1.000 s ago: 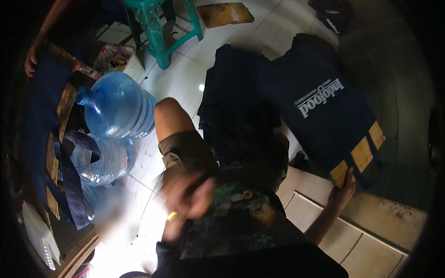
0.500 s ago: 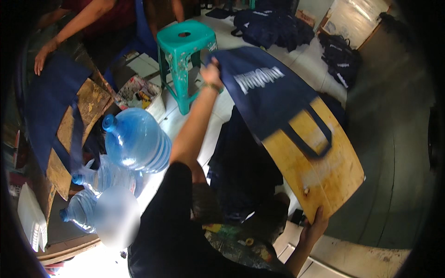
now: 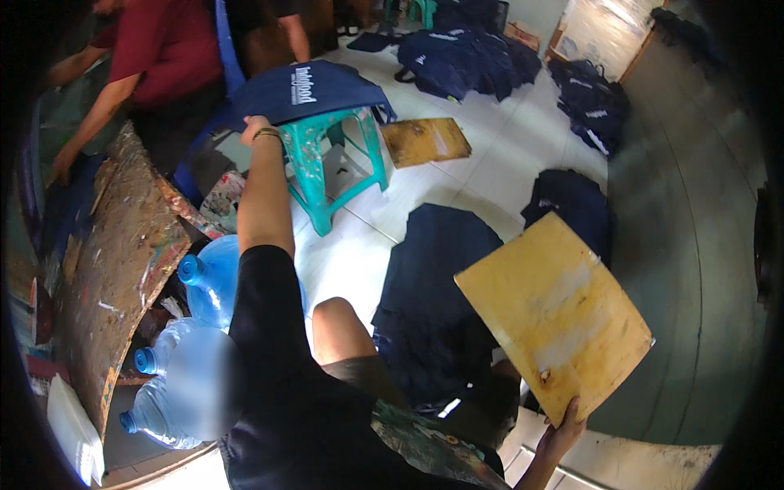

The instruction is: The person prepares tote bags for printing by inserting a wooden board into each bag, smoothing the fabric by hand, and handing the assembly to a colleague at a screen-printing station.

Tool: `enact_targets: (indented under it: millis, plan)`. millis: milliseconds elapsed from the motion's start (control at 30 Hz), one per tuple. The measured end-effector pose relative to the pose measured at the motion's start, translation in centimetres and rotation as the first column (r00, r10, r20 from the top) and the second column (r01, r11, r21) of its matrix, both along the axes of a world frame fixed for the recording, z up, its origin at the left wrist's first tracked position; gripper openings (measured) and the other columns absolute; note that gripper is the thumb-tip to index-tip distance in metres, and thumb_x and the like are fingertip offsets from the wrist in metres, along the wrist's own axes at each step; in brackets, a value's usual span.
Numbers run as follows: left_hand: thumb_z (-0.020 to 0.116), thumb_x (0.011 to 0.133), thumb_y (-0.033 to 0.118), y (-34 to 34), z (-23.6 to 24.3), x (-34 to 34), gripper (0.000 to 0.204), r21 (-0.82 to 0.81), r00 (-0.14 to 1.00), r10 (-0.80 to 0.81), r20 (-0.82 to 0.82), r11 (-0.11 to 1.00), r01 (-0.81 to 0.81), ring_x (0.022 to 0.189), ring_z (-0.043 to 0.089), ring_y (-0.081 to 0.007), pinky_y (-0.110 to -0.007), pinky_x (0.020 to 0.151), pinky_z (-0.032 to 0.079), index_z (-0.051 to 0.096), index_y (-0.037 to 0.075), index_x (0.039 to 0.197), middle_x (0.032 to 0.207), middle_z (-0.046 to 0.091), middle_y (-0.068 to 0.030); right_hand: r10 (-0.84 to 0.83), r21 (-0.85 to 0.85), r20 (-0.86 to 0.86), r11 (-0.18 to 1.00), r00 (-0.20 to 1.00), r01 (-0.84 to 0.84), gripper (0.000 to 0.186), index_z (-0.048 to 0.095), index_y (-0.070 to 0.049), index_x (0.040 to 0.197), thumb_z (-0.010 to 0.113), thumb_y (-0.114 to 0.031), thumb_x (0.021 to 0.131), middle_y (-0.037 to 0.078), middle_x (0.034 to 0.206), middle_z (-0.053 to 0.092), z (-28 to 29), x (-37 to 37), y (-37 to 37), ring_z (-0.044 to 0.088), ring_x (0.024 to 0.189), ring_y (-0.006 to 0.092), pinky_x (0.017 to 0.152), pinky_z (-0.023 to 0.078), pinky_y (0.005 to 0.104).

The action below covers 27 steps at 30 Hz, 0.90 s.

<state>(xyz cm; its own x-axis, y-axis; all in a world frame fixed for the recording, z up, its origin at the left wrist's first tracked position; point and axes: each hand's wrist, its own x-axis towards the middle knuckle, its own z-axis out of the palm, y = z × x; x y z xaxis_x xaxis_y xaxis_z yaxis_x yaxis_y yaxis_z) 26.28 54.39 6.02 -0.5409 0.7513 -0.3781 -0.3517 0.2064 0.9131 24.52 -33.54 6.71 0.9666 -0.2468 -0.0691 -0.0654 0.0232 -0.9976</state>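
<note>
A navy tote bag (image 3: 331,91) with white print lies over the seat of a green plastic stool (image 3: 304,155), its edges hanging past the sides. My left hand (image 3: 260,131), arm stretched out, is closed on the bag's near left edge. At the lower right, my right hand (image 3: 563,431) grips the bottom corner of a yellowish wooden board (image 3: 559,310). The board is bare and tilted, with grey smudges and a dark knot. Below and left of it, a stack of dark navy cloth (image 3: 437,278) rests by my knee.
Large blue water bottles (image 3: 216,282) stand left of my arm, beside a paint-stained slanted board (image 3: 122,269). A co-worker in a maroon shirt (image 3: 167,57) leans in at upper left. Another wooden board (image 3: 426,141) lies beyond the stool. Piles of navy bags (image 3: 469,61) cover the far floor.
The tote bag has come off the wooden board and moved left onto the stool with my left hand. My right hand still holds the board. The co-worker's bag has left the slanted board.
</note>
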Motion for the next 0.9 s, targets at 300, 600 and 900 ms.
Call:
enact_targets:
  millis: [300,600,900]
  plan:
    - [0.070,0.075,0.026,-42.2,-13.7,-1.6,0.038,0.135,0.084,-0.181,-0.980,-0.286,0.949,0.108,0.055,-0.0335,-0.044,0.092,0.043,0.063,0.000,0.102,0.108,0.061,-0.0210,-0.231,-0.191,0.119,0.949,0.966,0.251,0.039,0.055,0.000,0.107,0.054,-0.038,0.097,0.004,0.077,0.057,5.2,-1.2,-5.1,0.051,0.056,0.0091,0.045,0.037,0.0241]
    - [0.064,0.088,0.020,-58.6,-22.8,-2.0,0.024,-0.189,-0.531,-0.262,-0.805,-0.737,0.650,0.107,0.061,-0.0257,-0.038,0.091,0.047,0.069,0.005,0.106,0.108,0.068,-0.0096,-0.132,-0.281,0.007,0.951,0.991,0.128,0.041,0.053,0.002,0.116,0.053,-0.034,0.098,0.006,0.079,0.060,9.1,-5.0,-9.3,0.056,0.055,0.0092,0.038,0.040,0.0217]
    - [0.058,0.095,0.024,-54.2,-12.7,3.7,0.023,0.081,-0.398,-0.782,-0.479,-0.491,0.868,0.071,0.059,-0.0132,-0.027,0.067,0.048,0.058,0.000,0.096,0.079,0.063,-0.0081,0.195,-0.031,-0.484,0.970,0.853,-0.239,0.030,0.058,0.001,0.097,0.055,-0.028,0.096,0.005,0.063,0.059,4.5,-4.1,-11.0,0.051,0.039,0.0109,0.034,0.040,0.0217]
